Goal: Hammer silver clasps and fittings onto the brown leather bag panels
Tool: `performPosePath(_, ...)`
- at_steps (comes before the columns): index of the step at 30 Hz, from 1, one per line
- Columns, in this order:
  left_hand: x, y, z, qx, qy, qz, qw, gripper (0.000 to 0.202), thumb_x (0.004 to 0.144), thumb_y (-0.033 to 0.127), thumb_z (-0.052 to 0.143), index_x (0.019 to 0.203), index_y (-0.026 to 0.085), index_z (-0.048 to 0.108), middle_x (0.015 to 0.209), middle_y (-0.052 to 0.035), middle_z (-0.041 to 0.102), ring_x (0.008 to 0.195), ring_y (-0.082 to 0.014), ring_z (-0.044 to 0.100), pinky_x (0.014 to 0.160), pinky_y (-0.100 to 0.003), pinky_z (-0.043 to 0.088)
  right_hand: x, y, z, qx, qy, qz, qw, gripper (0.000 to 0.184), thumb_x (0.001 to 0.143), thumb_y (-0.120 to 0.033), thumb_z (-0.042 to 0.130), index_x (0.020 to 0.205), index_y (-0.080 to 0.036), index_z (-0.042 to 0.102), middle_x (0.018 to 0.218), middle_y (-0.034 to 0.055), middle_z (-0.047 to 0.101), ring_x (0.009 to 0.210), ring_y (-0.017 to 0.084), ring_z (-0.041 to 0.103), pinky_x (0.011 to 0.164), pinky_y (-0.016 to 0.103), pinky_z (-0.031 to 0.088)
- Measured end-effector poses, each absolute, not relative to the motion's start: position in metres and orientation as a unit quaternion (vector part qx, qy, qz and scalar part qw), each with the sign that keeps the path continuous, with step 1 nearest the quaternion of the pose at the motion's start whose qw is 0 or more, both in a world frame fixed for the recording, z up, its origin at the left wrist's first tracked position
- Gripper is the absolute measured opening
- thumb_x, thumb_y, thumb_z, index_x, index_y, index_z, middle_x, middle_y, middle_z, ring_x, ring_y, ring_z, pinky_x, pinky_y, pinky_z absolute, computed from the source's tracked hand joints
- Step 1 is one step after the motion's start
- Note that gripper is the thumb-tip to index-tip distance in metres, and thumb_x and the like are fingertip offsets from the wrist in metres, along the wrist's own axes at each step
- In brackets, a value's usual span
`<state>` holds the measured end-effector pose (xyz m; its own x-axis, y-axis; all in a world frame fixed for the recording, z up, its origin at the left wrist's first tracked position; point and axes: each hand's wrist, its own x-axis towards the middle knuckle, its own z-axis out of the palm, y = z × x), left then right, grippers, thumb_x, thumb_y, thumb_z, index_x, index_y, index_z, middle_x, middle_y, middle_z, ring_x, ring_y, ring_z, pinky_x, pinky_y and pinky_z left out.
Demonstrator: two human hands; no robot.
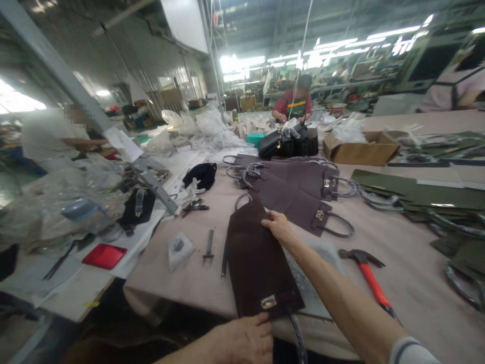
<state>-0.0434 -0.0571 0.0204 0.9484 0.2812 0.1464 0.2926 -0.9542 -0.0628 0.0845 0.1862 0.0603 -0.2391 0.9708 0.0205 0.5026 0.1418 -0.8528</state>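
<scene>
Right hand (279, 227), half-open, and left hand (244, 339), grip unclear, touch brown bag panel (259, 258) between them; beige table (178, 288), cluttered workshop (212, 126).

Right hand (279, 226): bare, slim, thumb and fingers uncovered
Right forearm (341, 283): bare from wrist to hem, narrow near the hand, broader further back
Sleeve (419, 354): pale, whitish cloth, ending well behind that hand
Stripe (408, 347): one thin, dark blue line across the sleeve, close to its hem
Left hand (248, 336): bare, broad across the back
Left forearm (195, 351): bare behind the wrist
</scene>
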Motion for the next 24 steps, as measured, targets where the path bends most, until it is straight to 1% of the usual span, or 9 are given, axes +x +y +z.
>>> performPosePath(1, -0.044, -0.059, 0.024, -0.985, -0.15, -0.075, 0.043, 0.019, 0.093, 0.021, 0.066, 0.075, 0.018, 0.059, 0.077, -0.0024, 0.062, 0.082, -0.0195, 0.061, 0.101, -0.043, 0.05, 0.088, 0.187, 0.061, -0.526, -0.69, 0.38, 0.321, 0.025, 0.092, -0.036, 0.064, 0.107, -0.016, 0.067, 0.093, 0.0029, 0.072, 0.081, 0.017, 0.068, 0.074, 0.03, 0.057)
performPosePath(3, -0.046, -0.058, 0.03, -0.981, -0.158, -0.099, 0.045, 0.019, 0.094, 0.02, 0.063, 0.076, 0.017, 0.06, 0.078, -0.0038, 0.062, 0.084, -0.0208, 0.062, 0.103, -0.046, 0.048, 0.1, 0.191, 0.063, -0.528, -0.687, 0.368, 0.338, 0.033, 0.089, -0.032, 0.058, 0.118, -0.018, 0.065, 0.101, 0.0038, 0.074, 0.086, 0.018, 0.07, 0.076, 0.029, 0.056)
performPosePath(5, -0.047, -0.052, 0.034, -0.978, -0.166, -0.119, 0.043, 0.017, 0.095, 0.018, 0.06, 0.078, 0.016, 0.06, 0.08, -0.005, 0.063, 0.087, -0.0213, 0.062, 0.106, -0.045, 0.046, 0.119, 0.197, 0.06, -0.553, -0.682, 0.341, 0.335, 0.04, 0.088, -0.031, 0.053, 0.125, -0.017, 0.061, 0.109, 0.0066, 0.074, 0.092, 0.02, 0.07, 0.08, 0.031, 0.056)
performPosePath(8, -0.046, -0.04, 0.032, -0.978, -0.169, -0.118, 0.021, 0.015, 0.095, 0.016, 0.059, 0.08, 0.016, 0.059, 0.085, -0.0056, 0.063, 0.091, -0.0209, 0.062, 0.111, -0.044, 0.043, 0.15, 0.196, 0.048, -0.612, -0.681, 0.281, 0.289, 0.042, 0.086, -0.029, 0.054, 0.124, -0.013, 0.063, 0.112, 0.0139, 0.072, 0.101, 0.027, 0.068, 0.089, 0.038, 0.053)
performPosePath(11, -0.044, -0.032, 0.024, -0.976, -0.183, -0.117, -0.002, 0.016, 0.095, 0.014, 0.057, 0.079, 0.016, 0.057, 0.085, -0.0041, 0.062, 0.092, -0.0197, 0.06, 0.115, -0.048, 0.04, 0.171, 0.176, 0.031, -0.646, -0.696, 0.218, 0.225, 0.042, 0.085, -0.027, 0.057, 0.123, -0.011, 0.065, 0.116, 0.0196, 0.07, 0.111, 0.034, 0.063, 0.101, 0.049, 0.045)
performPosePath(15, -0.043, -0.034, 0.013, -0.968, -0.208, -0.142, -0.016, 0.02, 0.097, 0.011, 0.049, 0.078, 0.016, 0.055, 0.087, -0.0036, 0.062, 0.095, -0.0186, 0.06, 0.117, -0.049, 0.038, 0.178, 0.136, 0.016, -0.63, -0.74, 0.155, 0.178, 0.046, 0.093, -0.031, 0.051, 0.136, -0.015, 0.059, 0.138, 0.0173, 0.06, 0.131, 0.034, 0.049, 0.116, 0.052, 0.026)
performPosePath(19, -0.041, -0.039, 0.01, -0.96, -0.229, -0.149, -0.053, 0.025, 0.093, 0.005, 0.039, 0.078, 0.012, 0.058, 0.089, -0.0054, 0.062, 0.099, -0.0185, 0.061, 0.116, -0.05, 0.038, 0.178, 0.112, 0.012, -0.612, -0.765, 0.134, 0.154, 0.05, 0.096, -0.034, 0.049, 0.143, -0.017, 0.053, 0.151, 0.0146, 0.048, 0.14, 0.033, 0.038, 0.119, 0.05, 0.021)
performPosePath(22, -0.04, -0.043, 0.017, -0.962, -0.241, -0.098, -0.077, 0.015, 0.085, 0.005, 0.048, 0.082, 0.012, 0.061, 0.096, -0.0076, 0.065, 0.106, -0.0214, 0.062, 0.12, -0.052, 0.034, 0.18, 0.105, 0.011, -0.606, -0.77, 0.127, 0.152, 0.05, 0.098, -0.036, 0.046, 0.144, -0.018, 0.051, 0.155, 0.0136, 0.043, 0.145, 0.032, 0.032, 0.121, 0.051, 0.017)
performPosePath(24, -0.039, -0.045, 0.024, -0.965, -0.236, -0.074, -0.085, 0.007, 0.083, 0.012, 0.057, 0.087, 0.013, 0.064, 0.105, -0.0093, 0.067, 0.114, -0.0238, 0.061, 0.123, -0.053, 0.031, 0.183, 0.104, 0.012, -0.606, -0.77, 0.118, 0.159, 0.049, 0.097, -0.036, 0.046, 0.143, -0.018, 0.052, 0.155, 0.013, 0.044, 0.145, 0.031, 0.034, 0.121, 0.051, 0.018)
